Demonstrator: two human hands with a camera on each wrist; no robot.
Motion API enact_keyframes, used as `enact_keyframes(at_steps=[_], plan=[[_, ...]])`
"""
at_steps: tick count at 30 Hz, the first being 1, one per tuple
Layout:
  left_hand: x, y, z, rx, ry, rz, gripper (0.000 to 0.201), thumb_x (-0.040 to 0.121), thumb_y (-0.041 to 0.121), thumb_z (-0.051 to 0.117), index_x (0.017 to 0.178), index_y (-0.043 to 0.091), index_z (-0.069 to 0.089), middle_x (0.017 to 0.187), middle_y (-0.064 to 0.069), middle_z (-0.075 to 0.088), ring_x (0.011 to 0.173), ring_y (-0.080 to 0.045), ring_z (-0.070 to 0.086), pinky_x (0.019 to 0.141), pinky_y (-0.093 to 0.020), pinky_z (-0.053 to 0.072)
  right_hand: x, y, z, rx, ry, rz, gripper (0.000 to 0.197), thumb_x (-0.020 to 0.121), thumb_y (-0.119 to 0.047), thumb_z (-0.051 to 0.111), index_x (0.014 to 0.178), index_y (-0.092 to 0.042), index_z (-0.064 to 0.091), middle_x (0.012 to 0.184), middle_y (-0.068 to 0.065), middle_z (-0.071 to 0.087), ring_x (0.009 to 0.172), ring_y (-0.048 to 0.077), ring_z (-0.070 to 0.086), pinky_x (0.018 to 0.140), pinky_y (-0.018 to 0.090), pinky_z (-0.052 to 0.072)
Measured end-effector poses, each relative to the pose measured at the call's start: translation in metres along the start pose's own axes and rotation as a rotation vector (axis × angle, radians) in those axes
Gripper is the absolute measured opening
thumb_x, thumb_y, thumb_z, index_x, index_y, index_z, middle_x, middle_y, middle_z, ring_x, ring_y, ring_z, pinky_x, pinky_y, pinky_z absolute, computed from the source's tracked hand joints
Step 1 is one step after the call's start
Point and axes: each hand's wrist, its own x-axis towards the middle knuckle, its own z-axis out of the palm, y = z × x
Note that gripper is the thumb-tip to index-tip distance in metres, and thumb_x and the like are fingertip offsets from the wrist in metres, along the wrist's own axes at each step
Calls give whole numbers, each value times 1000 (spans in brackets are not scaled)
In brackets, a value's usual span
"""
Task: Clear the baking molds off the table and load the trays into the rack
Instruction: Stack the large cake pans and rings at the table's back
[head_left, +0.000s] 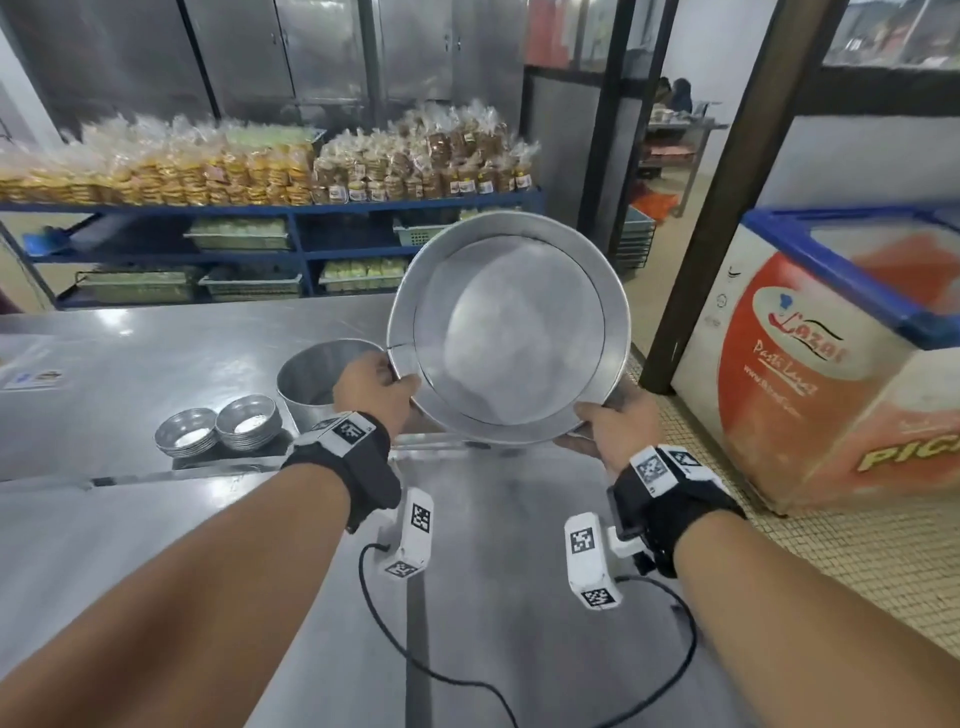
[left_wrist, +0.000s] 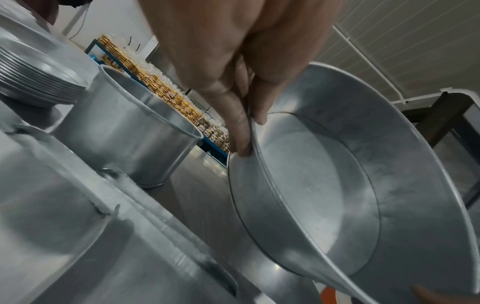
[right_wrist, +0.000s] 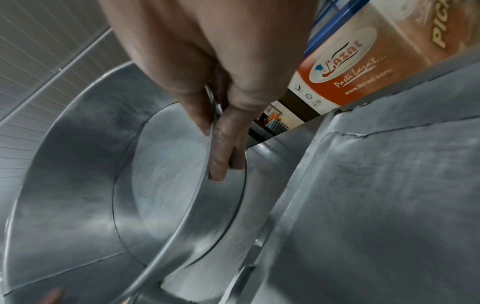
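A large round metal baking mold (head_left: 511, 332) is lifted above the steel table (head_left: 156, 343), tilted so its inside faces me. My left hand (head_left: 376, 387) pinches its left rim, thumb inside and fingers outside, as the left wrist view shows on the mold (left_wrist: 324, 185). My right hand (head_left: 608, 423) pinches the lower right rim of the mold (right_wrist: 166, 185) the same way. A deep round mold (head_left: 317, 376) stands on the table just left of my left hand. Two stacks of small fluted molds (head_left: 218, 431) sit to its left.
A blue shelf unit (head_left: 291, 228) with bagged baked goods and trays runs behind the table. A chest freezer (head_left: 831, 364) with orange graphics stands at the right on the tiled floor. A dark post (head_left: 727, 208) rises beside it. Cables lie on the near table top.
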Motion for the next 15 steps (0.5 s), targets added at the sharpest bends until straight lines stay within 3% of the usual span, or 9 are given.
enact_keyframes(at_steps=[4,7,10,13,15], plan=[[39,-7,17,89,21,32,28,58,44,69,75,26,56,92,-11,73,87,-32,72,78,-48,61,51,10,11,-70,-5,12,35,85,16,57,105,-13,62,101,8,67,80,42,68,59,55,59],[67,-27,24,104,29,12,28,57,40,71,74,25,55,94,-12,72,87,-32,73,79,-48,61,87,27,17,-260,34,2,28,75,0,69,85,-26,63,101,12,72,82,37,71,70,53,60],[71,-36,31,58,53,-34,24,59,30,74,75,22,58,92,-10,73,86,-32,73,78,-47,61,122,51,16,-381,17,-24,27,60,-16,69,80,-34,66,94,2,74,82,31,72,76,51,60],[73,-39,37,-57,41,-92,12,63,14,72,74,16,67,90,-13,74,80,-34,73,76,-51,61,122,45,25,-429,3,-16,24,73,-5,69,90,-20,62,97,5,69,82,28,70,75,49,60],[81,-36,41,-78,29,-102,3,63,12,70,65,14,69,81,-13,74,77,-35,74,76,-54,60,129,43,28,-375,-2,0,25,77,3,64,92,-17,62,101,10,69,77,34,72,65,49,61]])
